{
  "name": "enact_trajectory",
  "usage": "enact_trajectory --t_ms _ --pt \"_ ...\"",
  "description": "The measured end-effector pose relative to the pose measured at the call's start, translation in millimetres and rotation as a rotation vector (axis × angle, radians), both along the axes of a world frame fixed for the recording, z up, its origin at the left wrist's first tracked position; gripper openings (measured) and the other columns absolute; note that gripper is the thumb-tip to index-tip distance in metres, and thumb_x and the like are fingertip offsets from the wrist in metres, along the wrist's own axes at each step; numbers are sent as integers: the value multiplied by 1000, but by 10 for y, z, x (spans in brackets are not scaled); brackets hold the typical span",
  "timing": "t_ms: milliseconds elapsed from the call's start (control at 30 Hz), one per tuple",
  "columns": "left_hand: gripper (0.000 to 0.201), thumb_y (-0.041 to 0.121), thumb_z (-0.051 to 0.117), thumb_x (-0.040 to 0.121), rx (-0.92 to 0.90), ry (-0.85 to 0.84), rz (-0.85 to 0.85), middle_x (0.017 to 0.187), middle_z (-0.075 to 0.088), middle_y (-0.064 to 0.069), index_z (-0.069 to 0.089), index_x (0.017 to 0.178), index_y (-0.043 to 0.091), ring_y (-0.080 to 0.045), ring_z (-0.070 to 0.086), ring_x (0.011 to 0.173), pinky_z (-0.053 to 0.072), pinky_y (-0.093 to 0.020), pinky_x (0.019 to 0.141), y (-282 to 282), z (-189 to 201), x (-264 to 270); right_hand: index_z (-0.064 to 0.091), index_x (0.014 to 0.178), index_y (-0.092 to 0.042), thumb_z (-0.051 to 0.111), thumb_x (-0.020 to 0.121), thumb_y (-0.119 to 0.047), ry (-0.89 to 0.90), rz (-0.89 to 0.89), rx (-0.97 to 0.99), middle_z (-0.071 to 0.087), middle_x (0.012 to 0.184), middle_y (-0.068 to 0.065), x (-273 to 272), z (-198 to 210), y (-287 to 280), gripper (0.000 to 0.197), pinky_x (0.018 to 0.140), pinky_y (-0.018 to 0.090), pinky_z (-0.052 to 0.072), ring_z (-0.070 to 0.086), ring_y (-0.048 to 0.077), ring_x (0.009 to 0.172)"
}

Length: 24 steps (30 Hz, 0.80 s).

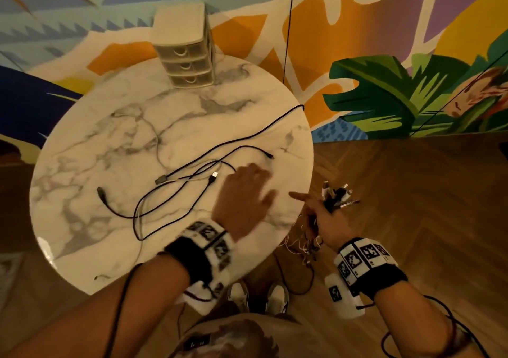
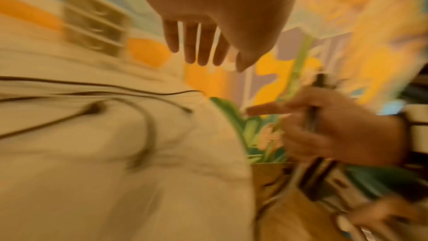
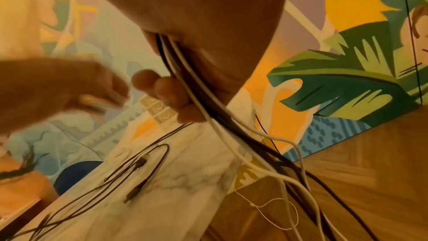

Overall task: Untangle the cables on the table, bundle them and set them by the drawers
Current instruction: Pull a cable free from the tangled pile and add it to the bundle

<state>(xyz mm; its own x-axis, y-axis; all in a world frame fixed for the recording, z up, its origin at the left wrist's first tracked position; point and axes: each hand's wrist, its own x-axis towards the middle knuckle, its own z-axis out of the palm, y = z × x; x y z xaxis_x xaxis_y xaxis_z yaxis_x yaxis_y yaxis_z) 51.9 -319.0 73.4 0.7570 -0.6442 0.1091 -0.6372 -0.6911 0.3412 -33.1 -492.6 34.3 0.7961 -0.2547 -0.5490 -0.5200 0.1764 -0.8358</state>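
Several black cables and a white one lie loosely tangled on the round marble table. My left hand hovers above the table's right side with its fingers spread and straight, holding nothing. Just off the table's right edge, my right hand grips a bundle of black and white cables, with its index finger pointing left. The bundle's plug ends stick up past the fingers and its loose lengths hang toward the floor. The small white drawers stand at the table's far edge.
A painted mural wall runs behind the table. Wooden herringbone floor lies to the right and below. A thin black cord hangs down beside the table's far right edge. My shoes show under the near table edge.
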Motion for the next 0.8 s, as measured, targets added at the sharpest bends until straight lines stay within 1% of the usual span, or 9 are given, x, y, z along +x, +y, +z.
enact_trajectory --t_ms 67,133,200,333,433,500,633,733,800 --pt "50 48 36 85 243 108 187 118 55 -8 53 120 15 -31 52 108 43 -40 87 507 -240 215 64 118 -17 28 101 -12 -66 40 63 43 48 6 -10 -37 36 41 43 27 31 34 20 41" --pt "49 45 42 89 549 232 297 127 49 -8 42 129 17 -30 47 115 40 -41 93 927 -419 311 64 119 -16 25 100 -9 -49 55 72 43 49 7 -8 -175 81 43 40 23 27 33 19 40" --pt "47 41 40 92 709 327 319 133 46 -7 34 133 19 -28 48 117 38 -41 95 1190 -503 286 65 115 -12 26 99 -12 -43 135 23 45 47 4 31 -177 173 42 39 21 26 34 15 37" --pt "44 27 33 96 687 455 299 136 49 -9 32 140 22 -28 52 117 41 -35 94 1331 -543 97 67 101 -3 25 101 -18 -24 234 -6 44 42 1 132 -189 329 44 37 18 29 35 8 32" --pt "32 29 33 96 665 451 232 120 58 -9 47 124 19 -27 57 104 45 -33 80 1296 -469 -50 68 90 0 25 102 -20 -11 255 11 42 40 -1 207 -195 470 49 36 18 28 34 7 31" --pt "26 32 35 96 564 393 222 105 62 -8 52 110 18 -28 60 93 43 -33 70 1221 -338 -158 69 82 -1 27 103 -27 -14 281 0 41 39 0 241 -193 600 53 38 20 28 33 9 33" --pt "27 37 31 96 345 280 121 89 62 -7 51 104 20 -27 60 81 38 -31 60 1030 -86 -394 68 96 -7 32 99 -44 2 326 51 43 44 0 338 -168 862 52 42 23 28 37 11 38" --pt "46 46 13 89 309 289 1 85 62 -6 49 104 22 -25 59 76 40 -31 59 923 -72 -520 64 98 -2 33 101 -32 -60 288 112 45 42 -1 423 -115 970 43 39 21 28 36 11 36" --pt "38 41 19 94 335 295 -3 86 63 -7 49 104 20 -26 59 76 39 -31 60 864 -74 -556 59 77 -5 36 101 -25 -62 242 109 42 40 -3 445 -97 995 39 37 22 25 33 9 33"
